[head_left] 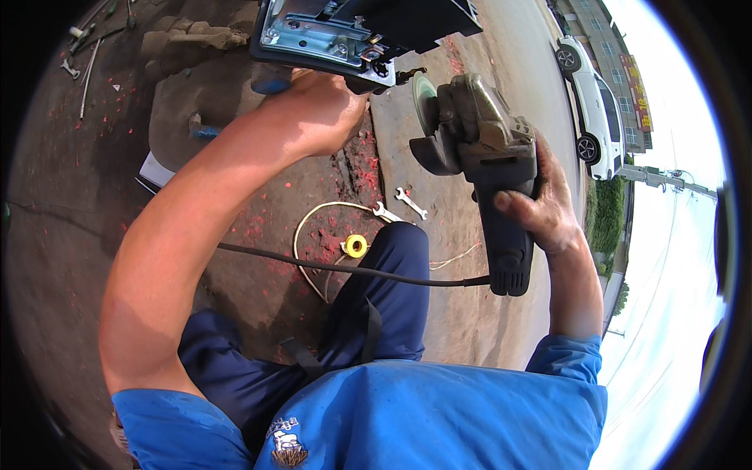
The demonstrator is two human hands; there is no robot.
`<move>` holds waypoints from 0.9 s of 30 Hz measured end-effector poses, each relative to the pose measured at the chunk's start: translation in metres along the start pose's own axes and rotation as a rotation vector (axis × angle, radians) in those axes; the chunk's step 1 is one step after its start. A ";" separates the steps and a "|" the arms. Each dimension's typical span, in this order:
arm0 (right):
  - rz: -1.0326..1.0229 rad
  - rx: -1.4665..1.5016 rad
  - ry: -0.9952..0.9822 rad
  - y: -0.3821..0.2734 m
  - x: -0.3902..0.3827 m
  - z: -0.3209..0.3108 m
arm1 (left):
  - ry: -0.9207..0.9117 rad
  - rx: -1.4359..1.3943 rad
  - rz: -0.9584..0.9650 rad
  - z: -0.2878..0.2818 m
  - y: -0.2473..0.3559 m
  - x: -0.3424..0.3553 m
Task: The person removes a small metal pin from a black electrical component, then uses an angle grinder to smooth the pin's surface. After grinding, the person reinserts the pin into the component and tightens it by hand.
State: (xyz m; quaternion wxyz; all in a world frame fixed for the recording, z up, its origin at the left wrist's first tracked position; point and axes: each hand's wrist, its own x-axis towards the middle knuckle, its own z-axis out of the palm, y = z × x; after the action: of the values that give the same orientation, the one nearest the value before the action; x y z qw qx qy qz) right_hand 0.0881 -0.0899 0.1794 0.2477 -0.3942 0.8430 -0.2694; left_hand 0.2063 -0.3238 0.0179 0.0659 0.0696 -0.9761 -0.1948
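Grinder (pixel 500 168), angle type, dark body with worn metal head: we find it upright at right of centre, disc end uppermost. Right hand (pixel 553 205): closed around the grinder's body, thumb laid across the front. Disc (pixel 425 102), pale green, seen nearly edge-on, with a black guard (pixel 435 155) below it. Dark bolt-like stub (pixel 409 76): projects from the assembly toward the disc, just beside its edge; whether the two touch, we cannot tell.

Assembly (pixel 329 39), bright metal plate in a black housing: raised above the ground at top centre. Left hand (pixel 338 106): under and behind the lower edge of the assembly; its fingers are hidden, so we cannot tell whether they grip.

Power cord (pixel 352 271), black: runs left from the grinder's lower end, across the trousers (pixel 403 274), dark blue. We count two open-ended wrenches, one (pixel 411 204) lying beside the other (pixel 385 211), just beyond the knee. Tape roll (pixel 356 246), yellow: on the ground inside a loop of pale cable (pixel 296 243). Red flecks (pixel 325 249): scattered about it. Further tools (pixel 90 78): ground, upper left. Car (pixel 599 110), white: well apart, upper right.
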 end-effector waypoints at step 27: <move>-0.020 -0.070 0.014 0.000 -0.012 -0.011 | 0.192 -0.160 -0.042 0.013 -0.003 0.002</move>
State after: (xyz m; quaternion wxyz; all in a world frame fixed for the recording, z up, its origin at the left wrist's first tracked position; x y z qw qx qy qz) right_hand 0.0877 -0.0773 0.1900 0.2252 -0.4092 0.8496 -0.2452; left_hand 0.2023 -0.3222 0.0052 0.1604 0.1031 -0.9450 -0.2656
